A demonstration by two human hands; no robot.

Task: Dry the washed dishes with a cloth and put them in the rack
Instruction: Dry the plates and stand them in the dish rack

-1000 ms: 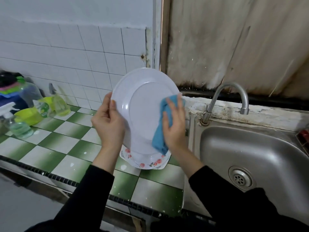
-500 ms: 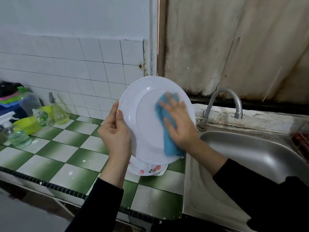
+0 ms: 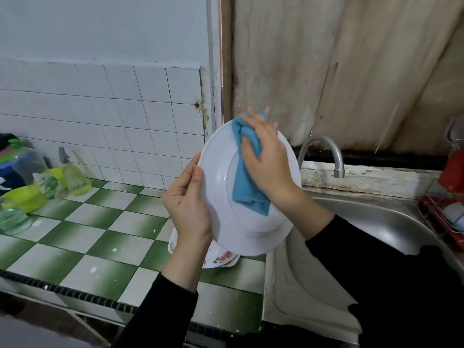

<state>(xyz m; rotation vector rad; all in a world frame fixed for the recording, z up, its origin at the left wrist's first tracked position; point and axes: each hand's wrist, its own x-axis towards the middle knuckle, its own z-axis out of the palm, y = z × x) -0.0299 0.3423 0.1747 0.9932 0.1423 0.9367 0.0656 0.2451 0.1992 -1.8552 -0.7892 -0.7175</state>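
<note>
A large white plate (image 3: 226,217) is held upright over the counter's edge, its underside facing me. My left hand (image 3: 187,204) grips its left rim, thumb on the back. My right hand (image 3: 266,159) presses a blue cloth (image 3: 247,189) against the plate's upper back, fingers over the top rim with the thumb curled into the cloth. Below the plate a small stack of flower-patterned plates (image 3: 221,259) lies on the green and white tiled counter (image 3: 100,237). A red dish rack (image 3: 442,217) shows at the right edge, partly cut off.
A steel sink (image 3: 364,222) with a curved tap (image 3: 324,151) lies to the right. Spray bottles (image 3: 75,177), a yellow-green bowl (image 3: 23,197) and plastic containers crowd the counter's back left corner. A tiled wall stands behind.
My right hand has slid the blue cloth up from the plate's middle to its top rim. The plate has shifted a little to the right, toward the sink.
</note>
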